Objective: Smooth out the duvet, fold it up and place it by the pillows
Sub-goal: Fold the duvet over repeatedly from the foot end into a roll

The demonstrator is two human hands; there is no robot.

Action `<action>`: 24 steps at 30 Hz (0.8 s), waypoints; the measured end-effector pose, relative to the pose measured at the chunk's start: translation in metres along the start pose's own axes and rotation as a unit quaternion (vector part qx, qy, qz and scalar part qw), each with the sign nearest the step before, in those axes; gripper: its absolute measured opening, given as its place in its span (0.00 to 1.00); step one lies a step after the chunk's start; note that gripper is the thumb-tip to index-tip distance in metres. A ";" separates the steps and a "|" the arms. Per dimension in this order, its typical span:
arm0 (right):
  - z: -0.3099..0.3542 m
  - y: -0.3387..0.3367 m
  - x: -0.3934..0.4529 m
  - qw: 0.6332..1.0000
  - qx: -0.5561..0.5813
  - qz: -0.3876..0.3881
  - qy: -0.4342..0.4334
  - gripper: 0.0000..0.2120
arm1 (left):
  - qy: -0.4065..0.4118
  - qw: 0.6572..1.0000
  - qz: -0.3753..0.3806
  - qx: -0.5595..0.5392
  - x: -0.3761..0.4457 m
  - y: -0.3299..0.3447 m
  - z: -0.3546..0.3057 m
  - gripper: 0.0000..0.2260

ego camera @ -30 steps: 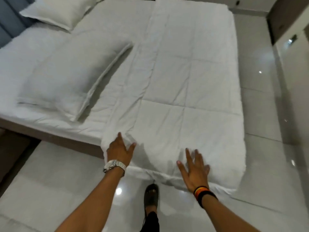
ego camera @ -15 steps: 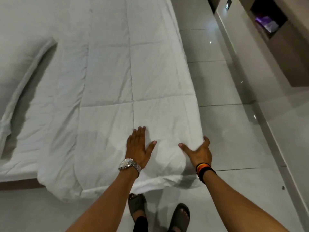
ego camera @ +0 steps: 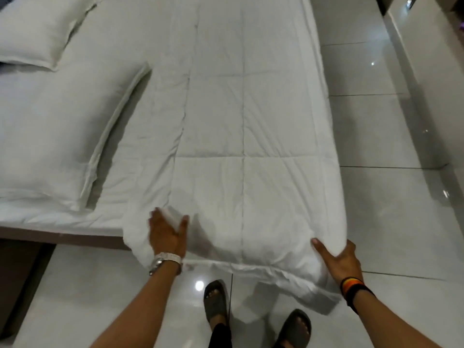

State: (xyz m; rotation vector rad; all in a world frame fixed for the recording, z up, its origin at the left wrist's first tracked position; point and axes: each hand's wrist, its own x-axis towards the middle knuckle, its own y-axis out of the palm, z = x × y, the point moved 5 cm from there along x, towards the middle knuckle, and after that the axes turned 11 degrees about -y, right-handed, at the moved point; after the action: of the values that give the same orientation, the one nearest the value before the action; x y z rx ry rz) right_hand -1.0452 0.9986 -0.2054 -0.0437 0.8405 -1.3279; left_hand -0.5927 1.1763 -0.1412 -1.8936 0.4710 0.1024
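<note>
The white quilted duvet [ego camera: 241, 126] lies as a long folded strip along the right side of the bed, and its near end droops over the bed's edge. My left hand [ego camera: 167, 236], with a silver watch on its wrist, pinches the duvet's near left corner between fingers and thumb. At the near right corner my right hand [ego camera: 337, 262], with dark and orange bands on its wrist, wraps around the fabric with the thumb on top. Two white pillows lie left of the duvet: a large one [ego camera: 57, 136] and a smaller one [ego camera: 37, 28] at the far left.
The white sheet [ego camera: 125, 28] covers the rest of the bed above a dark frame edge [ego camera: 62, 238]. Glossy pale floor tiles [ego camera: 391, 222] run along the right and in front. My feet in dark sandals [ego camera: 216, 301] stand below the duvet's end. A wall unit [ego camera: 426, 46] stands at far right.
My hands have moved apart from flat on the duvet's near end to its two near corners and now hold them. The view has swung back left, showing the pillows again.
</note>
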 end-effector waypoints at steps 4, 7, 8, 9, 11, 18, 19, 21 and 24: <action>-0.005 0.014 -0.010 0.999 -0.024 -0.039 0.010 0.66 | -0.140 0.990 -0.003 -0.026 0.073 -0.033 0.059 0.63; 0.002 0.027 -0.014 0.997 -0.036 -0.071 0.013 0.66 | -0.154 0.986 0.032 -0.055 0.105 -0.027 0.061 0.67; 0.005 0.033 -0.015 0.996 -0.040 -0.077 0.012 0.65 | -0.145 0.986 0.037 -0.070 0.113 -0.024 0.060 0.67; 0.010 0.039 -0.017 0.995 -0.045 -0.083 0.016 0.65 | -0.137 0.986 0.042 -0.090 0.121 -0.023 0.059 0.67; 0.019 0.047 -0.023 0.993 -0.051 -0.102 0.022 0.61 | -0.120 0.984 0.063 -0.116 0.131 -0.023 0.060 0.64; 0.008 0.046 -0.064 0.987 -0.075 -0.129 0.051 0.48 | -0.116 0.987 0.040 -0.104 0.161 -0.061 0.108 0.57; 0.005 0.046 -0.072 0.987 -0.066 -0.137 0.050 0.47 | -0.119 0.987 0.046 -0.096 0.160 -0.062 0.111 0.58; -0.002 0.051 -0.086 0.983 -0.046 -0.176 0.030 0.51 | -0.122 0.986 0.070 -0.094 0.146 -0.057 0.121 0.57; -0.030 0.066 -0.109 0.966 0.021 -0.240 0.094 0.58 | -0.155 0.977 0.068 -0.127 0.100 -0.040 0.156 0.56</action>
State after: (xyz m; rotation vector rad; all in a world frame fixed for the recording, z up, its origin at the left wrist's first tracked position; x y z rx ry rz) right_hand -1.0072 1.1243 -0.2031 -0.0939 1.0012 -1.8278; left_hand -0.4620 1.3039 -0.1931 -2.0448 0.3852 0.5630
